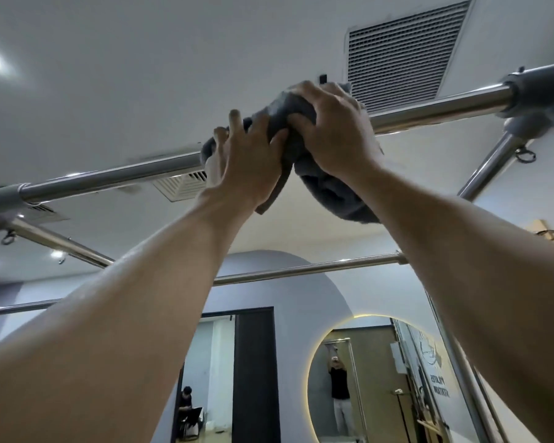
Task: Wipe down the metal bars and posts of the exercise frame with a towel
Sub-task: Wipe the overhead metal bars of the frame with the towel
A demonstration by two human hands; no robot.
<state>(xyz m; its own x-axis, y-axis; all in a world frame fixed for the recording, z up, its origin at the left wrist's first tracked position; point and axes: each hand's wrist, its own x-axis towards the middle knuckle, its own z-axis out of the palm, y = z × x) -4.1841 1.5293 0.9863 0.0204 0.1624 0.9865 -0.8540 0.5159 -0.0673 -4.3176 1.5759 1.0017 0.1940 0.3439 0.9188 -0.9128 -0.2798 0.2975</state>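
Note:
I look up at the top of the exercise frame. A shiny metal top bar (429, 111) runs from lower left to upper right overhead. A grey towel (330, 193) is draped over the middle of that bar. My left hand (247, 158) grips the towel and the bar on the left side. Beside it, my right hand (336, 129) grips the bunched towel over the bar, with a loose fold hanging below. A second cross bar (301, 271) lies farther off, partly hidden by my forearms.
Grey corner joints (538, 91) close the top bar at both ends, and side rails (486, 169) with small eye hooks (526, 155) run away from them. A ceiling vent (403, 49) is overhead. A round lit mirror (365, 378) and a doorway with a seated person (186, 404) are on the far wall.

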